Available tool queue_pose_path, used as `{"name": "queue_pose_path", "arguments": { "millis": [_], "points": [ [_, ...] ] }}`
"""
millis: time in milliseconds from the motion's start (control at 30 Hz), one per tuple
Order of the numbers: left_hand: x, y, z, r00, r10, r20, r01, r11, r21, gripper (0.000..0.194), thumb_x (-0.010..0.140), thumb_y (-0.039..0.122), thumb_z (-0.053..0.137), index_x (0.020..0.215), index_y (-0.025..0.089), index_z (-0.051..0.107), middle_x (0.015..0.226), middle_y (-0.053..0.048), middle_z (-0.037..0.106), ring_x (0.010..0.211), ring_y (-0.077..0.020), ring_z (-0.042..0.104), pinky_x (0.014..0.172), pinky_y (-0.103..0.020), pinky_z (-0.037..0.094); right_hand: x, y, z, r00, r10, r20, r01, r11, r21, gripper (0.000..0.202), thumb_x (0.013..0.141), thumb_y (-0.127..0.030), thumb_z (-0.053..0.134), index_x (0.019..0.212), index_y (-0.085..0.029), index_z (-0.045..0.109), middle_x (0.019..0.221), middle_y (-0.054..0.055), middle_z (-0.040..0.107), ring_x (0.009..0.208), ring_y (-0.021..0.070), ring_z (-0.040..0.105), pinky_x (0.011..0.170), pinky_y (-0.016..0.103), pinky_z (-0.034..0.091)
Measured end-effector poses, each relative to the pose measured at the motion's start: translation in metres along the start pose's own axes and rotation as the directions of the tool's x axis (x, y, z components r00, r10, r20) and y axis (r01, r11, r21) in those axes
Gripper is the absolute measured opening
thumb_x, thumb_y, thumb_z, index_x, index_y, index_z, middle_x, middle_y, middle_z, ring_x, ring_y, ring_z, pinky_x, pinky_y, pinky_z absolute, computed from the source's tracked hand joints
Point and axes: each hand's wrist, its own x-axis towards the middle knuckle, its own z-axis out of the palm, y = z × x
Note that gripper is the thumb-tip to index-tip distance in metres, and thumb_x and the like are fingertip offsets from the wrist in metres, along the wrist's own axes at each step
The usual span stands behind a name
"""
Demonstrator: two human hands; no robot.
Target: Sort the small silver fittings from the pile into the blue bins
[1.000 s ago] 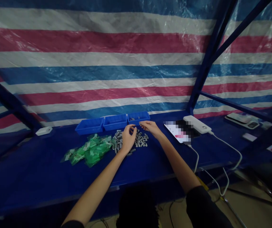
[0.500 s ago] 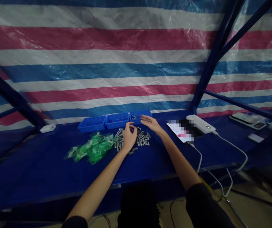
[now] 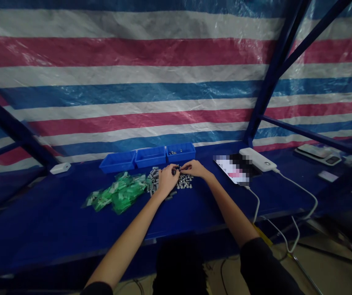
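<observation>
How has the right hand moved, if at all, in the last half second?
Yes: the right hand moved away from the rightmost blue tray, toward the left hand.

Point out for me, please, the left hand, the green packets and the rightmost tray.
Left hand point(image 3: 166, 181): head view, on the back of the hand.
Green packets point(image 3: 123, 194): head view, on the middle of the heap.
Rightmost tray point(image 3: 186, 156): head view, on its front wall.
</observation>
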Motion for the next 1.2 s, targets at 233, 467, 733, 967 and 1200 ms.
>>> {"name": "queue_pose_path", "arguments": {
  "millis": [233,467,733,967,1200],
  "points": [
    [0.002,-0.001,0.003,1.000,0.007,0.012,-0.005,0.987,-0.163,0.020,0.077,0.019,0.049,0.094,0.019,0.061,0.080,-0.003,0.067,0.067,-0.0146,0.061,0.065,-0.027,0.046,-0.001,0.005,-0.004,0.994,0.001,0.110,-0.027,0.971,0.237,0.031,0.061,-0.022,0.069,0.092,-0.016,0.072,0.088,0.005,0.072,0.084,0.0194,0.067,0.077,0.027,0.052],
    [0.004,-0.001,0.002,0.999,-0.043,-0.002,0.042,0.971,-0.235,0.018,0.078,0.020,0.047,0.089,0.018,0.061,0.084,-0.003,0.065,0.065,-0.0129,0.060,0.062,-0.025,0.046,0.000,0.002,0.005,0.992,0.107,-0.065,-0.105,0.994,0.032,0.024,0.060,-0.022,0.070,0.084,-0.019,0.073,0.077,0.003,0.073,0.077,0.0187,0.068,0.070,0.025,0.053],
    [0.006,0.000,0.003,0.998,0.030,-0.057,-0.042,0.976,-0.215,0.015,0.079,0.021,0.051,0.091,0.019,0.061,0.081,-0.002,0.064,0.073,-0.0140,0.060,0.072,-0.027,0.047,0.000,-0.013,-0.002,0.946,0.229,-0.228,-0.142,0.929,0.343,0.024,0.065,-0.030,0.071,0.083,-0.015,0.071,0.076,0.006,0.072,0.073,0.0162,0.067,0.069,0.024,0.051],
    [0.008,0.002,0.003,0.987,0.131,-0.090,-0.150,0.958,-0.244,0.021,0.081,0.032,0.056,0.099,0.020,0.061,0.084,-0.002,0.062,0.072,-0.0135,0.058,0.072,-0.027,0.047,-0.006,-0.033,-0.007,0.909,0.417,-0.015,-0.296,0.669,0.682,0.025,0.071,-0.031,0.069,0.091,-0.016,0.069,0.079,0.004,0.070,0.065,0.0077,0.062,0.058,0.016,0.046],
    [0.009,0.004,-0.004,0.977,0.131,-0.168,-0.169,0.955,-0.245,0.015,0.081,0.031,0.057,0.086,0.019,0.064,0.082,-0.002,0.060,0.072,-0.0141,0.057,0.072,-0.028,0.045,-0.008,-0.042,-0.005,0.931,0.346,0.119,-0.323,0.624,0.712,0.020,0.074,-0.033,0.067,0.090,-0.020,0.069,0.082,0.001,0.069,0.071,0.0071,0.062,0.065,0.016,0.045]
  ]
}}
